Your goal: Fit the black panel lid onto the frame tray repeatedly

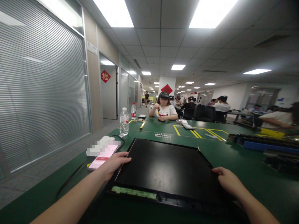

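A black flat display panel (163, 165) lies face up in front of me, with a green circuit board strip (134, 192) along its near edge. My left hand (116, 164) holds the panel's left edge, thumb on top and the other fingers mostly hidden. On the opposite side, my right hand (226, 178) grips the right edge, its fingers curled out of sight. Whether the panel rests fully on the table or is slightly raised, I cannot tell.
A phone (104, 157) with a lit screen lies on the green table (77, 183) at the left, near a water bottle (124, 122). Across the table sits a co-worker (164, 110). Dark parts and a blue strip (261, 145) lie at the right.
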`<state>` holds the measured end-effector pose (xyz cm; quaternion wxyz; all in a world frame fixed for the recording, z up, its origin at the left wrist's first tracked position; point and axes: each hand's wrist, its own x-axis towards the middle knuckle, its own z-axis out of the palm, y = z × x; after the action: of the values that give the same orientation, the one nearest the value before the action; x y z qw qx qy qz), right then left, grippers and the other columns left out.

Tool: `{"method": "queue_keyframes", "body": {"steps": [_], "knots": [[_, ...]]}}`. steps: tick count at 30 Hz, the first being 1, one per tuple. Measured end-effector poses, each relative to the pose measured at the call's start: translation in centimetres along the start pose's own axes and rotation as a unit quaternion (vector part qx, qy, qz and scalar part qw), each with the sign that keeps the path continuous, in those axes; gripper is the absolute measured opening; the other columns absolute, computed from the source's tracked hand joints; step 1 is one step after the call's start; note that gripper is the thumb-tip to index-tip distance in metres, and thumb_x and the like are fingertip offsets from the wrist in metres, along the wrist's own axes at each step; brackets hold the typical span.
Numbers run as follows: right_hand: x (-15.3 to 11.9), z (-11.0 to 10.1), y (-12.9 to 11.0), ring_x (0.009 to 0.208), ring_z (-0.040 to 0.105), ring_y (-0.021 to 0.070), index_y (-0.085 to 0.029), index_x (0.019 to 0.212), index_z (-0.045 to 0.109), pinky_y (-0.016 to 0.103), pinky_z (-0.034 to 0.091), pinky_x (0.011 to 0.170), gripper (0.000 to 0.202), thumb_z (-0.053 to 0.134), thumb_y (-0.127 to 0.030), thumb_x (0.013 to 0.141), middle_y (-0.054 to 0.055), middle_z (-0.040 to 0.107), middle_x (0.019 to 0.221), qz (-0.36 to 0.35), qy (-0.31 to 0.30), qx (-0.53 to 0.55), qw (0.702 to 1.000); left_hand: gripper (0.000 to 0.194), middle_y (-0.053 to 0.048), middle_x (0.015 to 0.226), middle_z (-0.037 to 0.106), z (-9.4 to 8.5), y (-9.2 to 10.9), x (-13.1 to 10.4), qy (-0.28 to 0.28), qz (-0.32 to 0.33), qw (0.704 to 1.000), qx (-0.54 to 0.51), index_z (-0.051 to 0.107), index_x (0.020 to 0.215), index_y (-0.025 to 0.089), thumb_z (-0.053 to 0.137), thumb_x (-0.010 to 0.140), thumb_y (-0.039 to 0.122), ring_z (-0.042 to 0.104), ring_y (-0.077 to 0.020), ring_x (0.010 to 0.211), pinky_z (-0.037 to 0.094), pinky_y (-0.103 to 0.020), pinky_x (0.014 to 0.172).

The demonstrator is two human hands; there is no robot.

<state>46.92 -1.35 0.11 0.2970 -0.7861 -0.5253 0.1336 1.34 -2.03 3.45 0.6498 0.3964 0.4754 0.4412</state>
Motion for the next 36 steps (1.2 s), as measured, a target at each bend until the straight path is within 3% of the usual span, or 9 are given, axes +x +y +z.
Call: {"method": "queue_keyframes", "body": {"steps": [6,11,23,26,31,36], "knots": [[0.6,0.4,0.8,0.089,0.062,0.0217,-0.019,0.079,0.068,0.029,0.047,0.075,0.037,0.044,-0.004,0.055,0.007,0.07,0.087,-0.002,-0.018,0.01,1.0,0.049,-0.008,0.087,0.073,0.4,0.0,0.0,0.003,0.056,0.998,0.008,0.06,0.103,0.014,0.074,0.056,0.023,0.068,-0.0257,0.078,0.051,-0.039,0.077],[0.4,0.3,0.6,0.089,0.062,0.0209,-0.018,0.081,0.067,0.028,0.046,0.076,0.038,0.042,-0.004,0.056,0.007,0.07,0.089,-0.005,-0.025,-0.001,1.0,0.042,-0.009,0.094,0.071,1.0,0.5,-0.6,0.021,0.058,0.998,0.007,0.062,0.1,0.016,0.071,0.063,0.032,0.066,-0.0262,0.088,0.051,-0.037,0.077],[-0.2,-0.1,0.0,0.083,0.063,0.0191,-0.017,0.087,0.065,0.025,0.045,0.067,0.031,0.046,-0.01,0.064,0.007,0.068,0.087,0.0,-0.016,-0.02,1.0,0.058,-0.012,0.114,0.064,1.1,1.0,-1.0,-0.014,0.166,0.983,0.077,0.056,0.113,0.014,0.073,0.061,0.032,0.06,-0.0273,0.102,0.048,-0.035,0.083],[0.1,-0.2,0.0,0.073,0.064,0.0185,-0.018,0.09,0.062,0.026,0.045,0.062,0.027,0.046,-0.018,0.068,0.006,0.069,0.081,0.02,-0.015,0.015,1.0,0.06,-0.01,0.119,0.061,1.0,0.9,-0.8,-0.017,0.21,0.974,0.087,0.054,0.117,0.016,0.072,0.063,0.032,0.056,-0.0274,0.107,0.047,-0.036,0.088],[0.0,-0.9,-0.7,0.084,0.063,0.0201,-0.019,0.075,0.066,0.026,0.045,0.071,0.02,0.047,-0.023,0.071,0.006,0.07,0.086,0.017,0.019,0.065,0.998,0.061,-0.008,0.128,0.053,0.9,0.7,-0.6,-0.02,0.266,0.959,0.096,0.051,0.121,0.019,0.07,0.065,0.031,0.047,-0.026,0.118,0.04,-0.035,0.097],[-1.3,-1.6,-2.0,0.088,0.062,0.0236,-0.016,0.08,0.065,0.029,0.046,0.075,0.023,0.056,-0.033,0.067,0.01,0.07,0.091,0.046,0.041,0.162,0.985,0.062,-0.008,0.136,0.044,0.4,0.3,0.0,-0.017,0.281,0.952,0.117,0.049,0.123,0.019,0.07,0.065,0.028,0.036,-0.0243,0.127,0.029,-0.035,0.105]]}}
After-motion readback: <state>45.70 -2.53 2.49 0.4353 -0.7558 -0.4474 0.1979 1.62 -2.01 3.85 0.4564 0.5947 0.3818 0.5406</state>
